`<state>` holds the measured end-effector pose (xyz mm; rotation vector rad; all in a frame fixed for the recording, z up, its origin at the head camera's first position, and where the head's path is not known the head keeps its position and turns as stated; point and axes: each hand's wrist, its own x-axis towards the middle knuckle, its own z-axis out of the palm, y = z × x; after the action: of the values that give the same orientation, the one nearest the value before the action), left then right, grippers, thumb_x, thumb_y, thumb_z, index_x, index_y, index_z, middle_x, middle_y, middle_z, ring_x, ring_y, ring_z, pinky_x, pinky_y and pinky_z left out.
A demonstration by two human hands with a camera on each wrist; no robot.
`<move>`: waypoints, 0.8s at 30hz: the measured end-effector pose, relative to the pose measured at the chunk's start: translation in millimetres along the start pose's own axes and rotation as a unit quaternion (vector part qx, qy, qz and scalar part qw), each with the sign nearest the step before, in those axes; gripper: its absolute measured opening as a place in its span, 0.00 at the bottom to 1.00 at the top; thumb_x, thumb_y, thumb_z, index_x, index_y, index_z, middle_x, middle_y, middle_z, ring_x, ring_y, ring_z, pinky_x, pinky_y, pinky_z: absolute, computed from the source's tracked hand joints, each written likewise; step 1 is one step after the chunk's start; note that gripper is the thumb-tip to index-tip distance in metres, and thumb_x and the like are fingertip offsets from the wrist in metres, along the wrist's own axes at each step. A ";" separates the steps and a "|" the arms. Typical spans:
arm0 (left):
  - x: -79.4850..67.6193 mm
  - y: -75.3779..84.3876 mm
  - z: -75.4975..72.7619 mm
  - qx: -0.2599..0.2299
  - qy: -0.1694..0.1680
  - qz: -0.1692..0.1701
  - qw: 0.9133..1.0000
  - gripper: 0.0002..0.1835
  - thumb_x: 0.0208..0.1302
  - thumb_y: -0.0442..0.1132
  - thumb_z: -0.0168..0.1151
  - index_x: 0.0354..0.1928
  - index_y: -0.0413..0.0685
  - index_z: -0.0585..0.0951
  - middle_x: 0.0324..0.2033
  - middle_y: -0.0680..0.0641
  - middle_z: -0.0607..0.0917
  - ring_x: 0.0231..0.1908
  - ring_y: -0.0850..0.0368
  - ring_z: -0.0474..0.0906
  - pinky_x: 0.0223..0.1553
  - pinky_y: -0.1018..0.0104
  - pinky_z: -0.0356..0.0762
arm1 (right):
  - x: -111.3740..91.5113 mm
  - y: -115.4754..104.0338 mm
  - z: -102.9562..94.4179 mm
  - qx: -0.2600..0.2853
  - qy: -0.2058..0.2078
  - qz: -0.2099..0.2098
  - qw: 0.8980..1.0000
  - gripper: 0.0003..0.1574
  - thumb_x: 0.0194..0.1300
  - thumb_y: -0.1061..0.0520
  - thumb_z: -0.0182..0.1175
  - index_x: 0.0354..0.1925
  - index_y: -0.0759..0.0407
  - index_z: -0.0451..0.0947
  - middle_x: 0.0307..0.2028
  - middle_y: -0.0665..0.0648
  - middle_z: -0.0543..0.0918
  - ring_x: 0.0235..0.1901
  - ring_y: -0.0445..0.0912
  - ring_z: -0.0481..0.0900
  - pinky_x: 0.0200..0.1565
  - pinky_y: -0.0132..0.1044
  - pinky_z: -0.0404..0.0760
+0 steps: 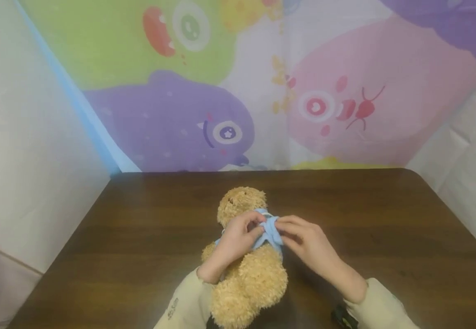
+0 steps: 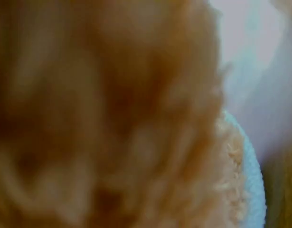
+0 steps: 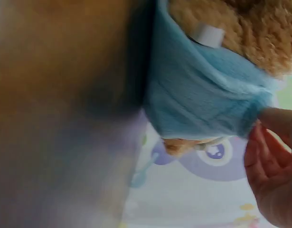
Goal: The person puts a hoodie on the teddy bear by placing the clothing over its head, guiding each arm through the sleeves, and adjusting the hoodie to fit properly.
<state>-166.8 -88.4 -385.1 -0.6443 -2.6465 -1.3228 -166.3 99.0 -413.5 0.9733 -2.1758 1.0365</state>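
A fluffy tan teddy bear [image 1: 264, 276] lies on the table, its head toward the far side. It wears a light blue cloth garment [image 1: 271, 232] round its upper body. My left hand [image 1: 235, 238] reaches over the bear and pinches the cloth with thumb and fingers. From the right, my right hand [image 1: 309, 242] pinches the garment's side edge. In the right wrist view the blue cloth [image 3: 198, 95] looks stretched, with a small white tag [image 3: 208, 34] against the fur. Blurred fur [image 2: 112, 118] fills most of the left wrist view, beside a blue cloth edge [image 2: 254, 185].
The dark brown wooden table [image 1: 147, 246] runs back to a backdrop [image 1: 262, 91] with cartoon monsters. Pale panels stand at the left [image 1: 36, 137] and right [image 1: 464, 132]. A small dark object [image 1: 342, 317] shows by the right cuff.
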 end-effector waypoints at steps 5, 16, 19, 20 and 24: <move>-0.6 -1.8 5.0 -0.006 0.021 0.004 1.000 0.03 0.56 0.33 0.61 0.33 0.46 0.81 0.22 0.52 0.77 0.21 0.64 0.66 0.24 0.73 0.67 | 4.7 1.5 2.7 -0.016 0.001 0.022 1.000 0.11 0.43 0.67 0.69 0.30 0.59 0.81 0.30 0.50 0.83 0.28 0.40 0.79 0.31 0.30 0.78; 1.4 2.5 -11.6 0.043 -0.026 0.035 0.998 0.01 0.54 0.37 0.64 0.27 0.51 0.81 0.19 0.58 0.74 0.21 0.65 0.67 0.25 0.71 0.69 | 8.5 28.9 -3.5 0.201 0.040 0.337 0.919 0.04 0.56 0.65 0.60 0.33 0.63 0.80 0.29 0.52 0.83 0.29 0.38 0.78 0.33 0.30 0.77; 2.9 2.4 -15.7 0.068 -0.057 0.058 0.994 0.02 0.55 0.38 0.64 0.27 0.50 0.81 0.19 0.58 0.72 0.21 0.64 0.67 0.26 0.71 0.68 | 7.8 37.5 -8.0 0.418 0.059 0.416 0.806 0.09 0.62 0.67 0.51 0.32 0.60 0.78 0.28 0.49 0.80 0.28 0.36 0.75 0.33 0.27 0.74; 3.9 1.7 -16.2 0.074 -0.066 0.067 0.993 0.02 0.55 0.38 0.64 0.27 0.50 0.81 0.19 0.57 0.72 0.21 0.64 0.66 0.26 0.72 0.68 | 7.5 39.5 -9.3 0.479 0.062 0.430 0.763 0.11 0.64 0.68 0.48 0.32 0.59 0.77 0.28 0.47 0.79 0.28 0.36 0.74 0.33 0.26 0.74; 5.5 3.2 -17.7 0.084 -0.089 0.072 0.990 0.02 0.55 0.40 0.64 0.29 0.52 0.81 0.20 0.57 0.71 0.22 0.64 0.66 0.26 0.72 0.67 | 6.6 40.8 -13.3 0.580 0.045 0.437 0.686 0.17 0.66 0.69 0.40 0.33 0.54 0.75 0.30 0.48 0.79 0.31 0.37 0.74 0.37 0.26 0.73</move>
<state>-172.0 -98.8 -370.4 -0.9498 -2.7482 -1.0356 -200.3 125.5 -418.8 0.1163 -1.6644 3.0278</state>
